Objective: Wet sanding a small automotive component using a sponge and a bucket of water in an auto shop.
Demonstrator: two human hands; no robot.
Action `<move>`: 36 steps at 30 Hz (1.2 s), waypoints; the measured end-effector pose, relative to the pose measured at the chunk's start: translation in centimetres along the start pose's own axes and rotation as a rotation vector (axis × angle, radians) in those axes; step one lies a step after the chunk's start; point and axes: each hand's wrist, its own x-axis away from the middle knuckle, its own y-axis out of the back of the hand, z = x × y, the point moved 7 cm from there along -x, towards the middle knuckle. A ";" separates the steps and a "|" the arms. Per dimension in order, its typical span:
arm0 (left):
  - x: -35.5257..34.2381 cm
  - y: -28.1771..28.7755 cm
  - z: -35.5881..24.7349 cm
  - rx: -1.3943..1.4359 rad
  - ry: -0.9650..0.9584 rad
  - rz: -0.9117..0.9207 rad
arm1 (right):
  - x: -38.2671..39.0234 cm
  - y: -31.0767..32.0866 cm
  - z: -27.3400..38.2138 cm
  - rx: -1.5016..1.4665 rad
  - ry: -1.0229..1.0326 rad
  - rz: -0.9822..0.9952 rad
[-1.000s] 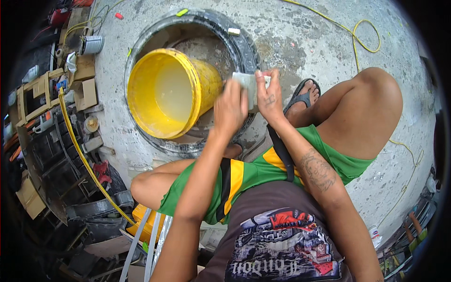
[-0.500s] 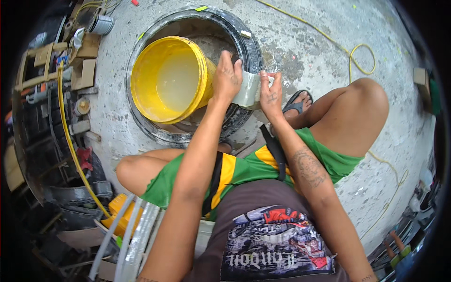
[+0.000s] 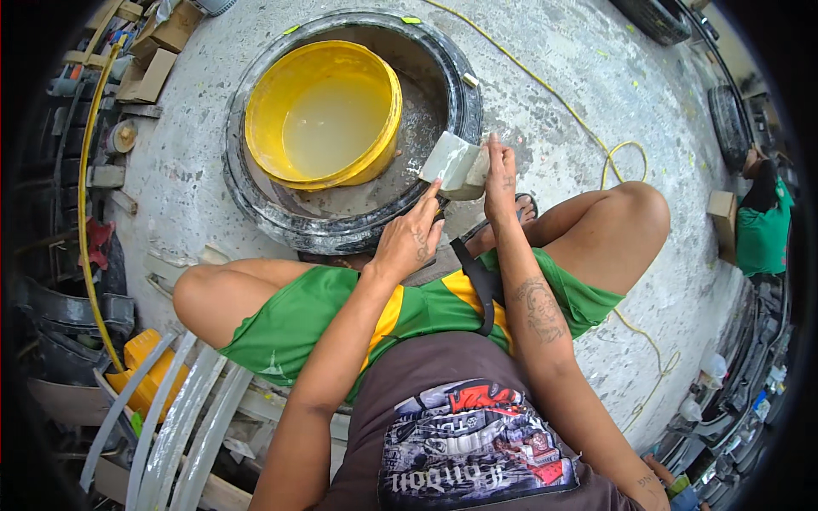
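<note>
Just right of centre, both hands grip a pale block (image 3: 454,163): right hand (image 3: 500,175) behind it, left hand (image 3: 409,243) pinching below. Wet fingers could slip, dropping it into the tyre (image 3: 464,102) beside the yellow bucket (image 3: 322,115).

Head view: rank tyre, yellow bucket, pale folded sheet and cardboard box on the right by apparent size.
1. tyre, ringing the bucket
2. yellow bucket
3. pale folded sheet, in the right hand
4. cardboard box; it sits nearer the fisheye rim, so last two unsure.
</note>
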 end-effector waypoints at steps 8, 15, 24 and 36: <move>0.3 -0.1 0.6 0.073 0.031 0.013 | -10.0 -2.1 10.6 0.350 0.534 -0.024; 0.1 -0.2 1.3 0.074 0.112 0.063 | -12.4 -8.3 10.9 0.835 0.649 0.246; 0.1 0.4 1.1 0.122 -0.005 -0.070 | -15.5 -6.7 9.9 0.852 0.495 0.267; 0.1 0.5 1.0 0.117 0.062 -0.042 | -1.1 -11.8 9.8 1.468 0.385 1.301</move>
